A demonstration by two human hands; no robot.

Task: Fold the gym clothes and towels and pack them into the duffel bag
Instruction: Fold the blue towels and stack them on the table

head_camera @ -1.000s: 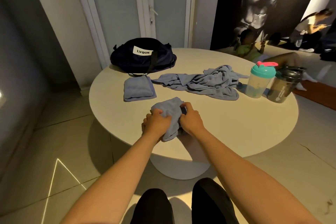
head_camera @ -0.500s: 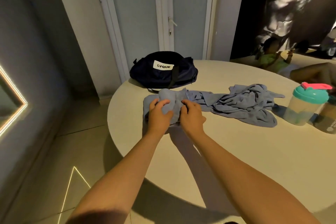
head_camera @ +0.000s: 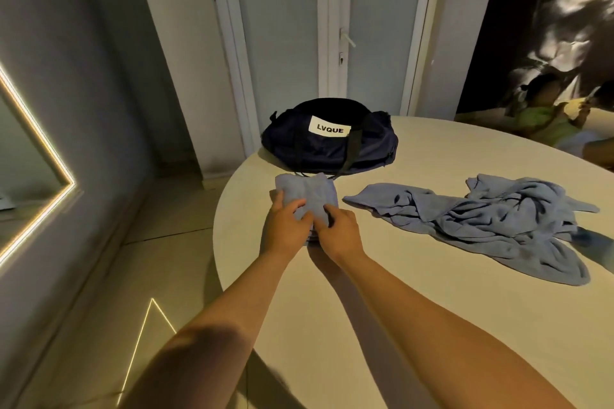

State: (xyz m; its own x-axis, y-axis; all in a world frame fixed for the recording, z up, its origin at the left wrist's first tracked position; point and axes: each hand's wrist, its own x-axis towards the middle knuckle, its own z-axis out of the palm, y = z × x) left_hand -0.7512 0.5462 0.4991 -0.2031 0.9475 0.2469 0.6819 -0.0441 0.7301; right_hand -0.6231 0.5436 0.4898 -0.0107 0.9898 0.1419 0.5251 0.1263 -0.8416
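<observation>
Head view, and I'm looking down on a round cream-coloured table that fills the right half of my picture. Past its far edge stand tall white panelled doors with a small lever handle. The floor is pale tile, and a thin glowing light strip runs at an angle along the left wall. A dark mural covers the right wall (too smeared for me to read any detail).

On the table now: a navy fabric duffel bag sits at the far left rim, its white "LVQUE" label facing me. Whether its top is open, I cannot tell. Just in front of it lies the folded light-blue towel, its far edge right by the bag's black straps.

The left hand has its fingers curled over the towel's left side. The right hand pinches the near right corner, thumb on top. The two hands almost touch. Both forearms hide the table's near edge.

A crumpled light-blue cloth sprawls to the right, apart from the folded towel.
</observation>
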